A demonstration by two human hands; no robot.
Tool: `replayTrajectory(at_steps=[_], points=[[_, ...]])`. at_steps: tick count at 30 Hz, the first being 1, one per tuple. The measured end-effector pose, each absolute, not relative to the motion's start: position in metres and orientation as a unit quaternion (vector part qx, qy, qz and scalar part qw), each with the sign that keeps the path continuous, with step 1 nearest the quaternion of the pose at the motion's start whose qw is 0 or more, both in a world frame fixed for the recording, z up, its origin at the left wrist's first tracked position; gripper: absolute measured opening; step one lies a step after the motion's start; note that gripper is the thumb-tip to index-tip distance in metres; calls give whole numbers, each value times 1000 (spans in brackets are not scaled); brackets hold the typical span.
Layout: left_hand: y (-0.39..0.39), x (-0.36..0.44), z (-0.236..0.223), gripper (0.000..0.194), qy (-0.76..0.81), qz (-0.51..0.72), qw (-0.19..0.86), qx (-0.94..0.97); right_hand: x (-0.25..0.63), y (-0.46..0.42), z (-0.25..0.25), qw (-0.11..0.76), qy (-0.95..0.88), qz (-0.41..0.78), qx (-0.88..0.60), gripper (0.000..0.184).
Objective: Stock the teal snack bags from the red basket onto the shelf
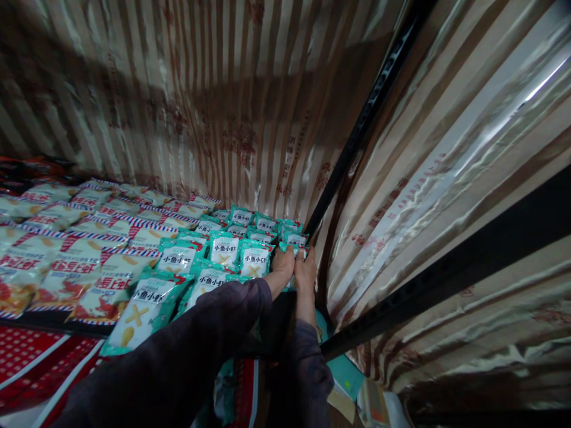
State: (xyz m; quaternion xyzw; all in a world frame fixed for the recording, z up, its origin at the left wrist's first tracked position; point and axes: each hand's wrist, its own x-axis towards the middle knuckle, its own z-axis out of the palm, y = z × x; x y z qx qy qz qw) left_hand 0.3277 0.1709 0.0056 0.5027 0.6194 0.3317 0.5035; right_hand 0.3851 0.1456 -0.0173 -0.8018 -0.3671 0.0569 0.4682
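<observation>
— Head view, the only one going. Where are the hands working?
— Near the lower end of the black post (359,131). The left hand (284,266) and the right hand (306,268) are pressing in side by side, just below that end.
— Grip?
— Narrow, both. They are gripping one teal packet (296,252) between them, fingers bunching at its top edge and covering much of it. The packet is sitting right by the post's lower end.
— Anything close by?
— Other teal packets (224,249), white-fronted, are standing in rows left of the post. The nearest packet (141,309) is leaning back at the row's front, well apart from the post.
— Further out?
— Striped-edge bags (71,267) are filling the stretch further left of the post; dark bags (35,169) are lying beyond them, deep in shadow. A red dotted surface (27,359) is showing below the striped-edge bags.
— And the other side?
— Pleated cloth (250,101) is hanging behind the post and also to its right. A black rail (446,280) is slanting up rightward from below the post.
</observation>
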Motion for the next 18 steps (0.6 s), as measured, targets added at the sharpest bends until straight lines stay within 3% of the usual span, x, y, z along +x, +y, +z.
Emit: replayTrajectory(at_steps=[10,18], points=[[164,322,16,50,609,342,514,498,379,151,-47,508,-372,-10,-777,61],[163,321,9,51,601,354,508,505,376,140,-44,518,-389,-110,-754,56]])
